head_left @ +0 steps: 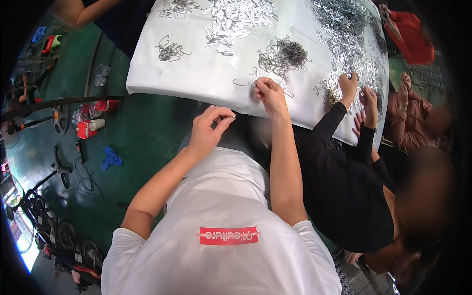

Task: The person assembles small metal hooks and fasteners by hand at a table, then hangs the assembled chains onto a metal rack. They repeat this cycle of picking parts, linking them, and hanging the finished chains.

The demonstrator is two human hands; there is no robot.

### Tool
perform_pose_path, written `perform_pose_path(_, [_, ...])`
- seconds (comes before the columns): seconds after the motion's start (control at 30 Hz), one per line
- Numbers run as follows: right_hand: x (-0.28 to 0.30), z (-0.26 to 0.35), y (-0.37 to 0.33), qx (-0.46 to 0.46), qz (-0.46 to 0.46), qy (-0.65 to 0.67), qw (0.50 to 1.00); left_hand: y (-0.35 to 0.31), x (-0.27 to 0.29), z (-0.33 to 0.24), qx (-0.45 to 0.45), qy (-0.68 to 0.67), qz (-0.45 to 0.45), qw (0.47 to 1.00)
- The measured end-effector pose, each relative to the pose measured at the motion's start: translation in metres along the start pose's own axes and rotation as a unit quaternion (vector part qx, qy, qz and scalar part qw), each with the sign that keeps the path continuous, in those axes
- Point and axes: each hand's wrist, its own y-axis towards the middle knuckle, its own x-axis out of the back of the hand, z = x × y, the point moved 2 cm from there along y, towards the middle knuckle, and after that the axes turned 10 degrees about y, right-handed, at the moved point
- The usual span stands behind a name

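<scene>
My left hand (209, 130) is in front of the table's near edge, thumb and forefinger pinched on a small pale piece (233, 116) whose kind I cannot make out. Over that edge, my right hand (271, 98) is closed in a pinch. What it grips is hidden by the fingers. Thin bent wire hooks (241, 84) lie beside its fingertips on the white-covered table (196, 73). Just beyond sits a tangled heap of dark wire hooks (285, 54). Farther back is a pile of flat, narrow white pieces (241, 22).
A smaller hook cluster (170, 50) lies at left. Shiny metal pieces (346, 39) spread across the right side. A co-worker in black (344, 182) works close at my right; others sit beyond. Blue slippers (111, 158), red containers (87, 130) and a fan stand (61, 168) are on the green floor.
</scene>
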Motion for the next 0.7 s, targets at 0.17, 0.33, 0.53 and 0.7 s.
perform_pose_path(0.17, [-0.027, 0.001, -0.052, -0.033, 0.08, 0.159, 0.983, 0.002, -0.003, 0.007, 0.011, -0.012, 0.013, 1.0])
perform_pose_path(0.33, [-0.047, 0.008, -0.108, 0.055, 0.081, 0.079, 0.992, 0.001, -0.008, 0.005, 0.003, -0.032, -0.017, 0.999])
perform_pose_path(0.53, [-0.055, 0.004, -0.122, 0.176, 0.062, -0.039, 0.982, -0.003, -0.009, -0.001, -0.006, -0.039, -0.029, 0.999])
perform_pose_path(0.7, [-0.053, 0.004, -0.119, 0.243, 0.042, -0.106, 0.963, -0.004, -0.008, -0.004, -0.004, -0.032, -0.028, 0.999])
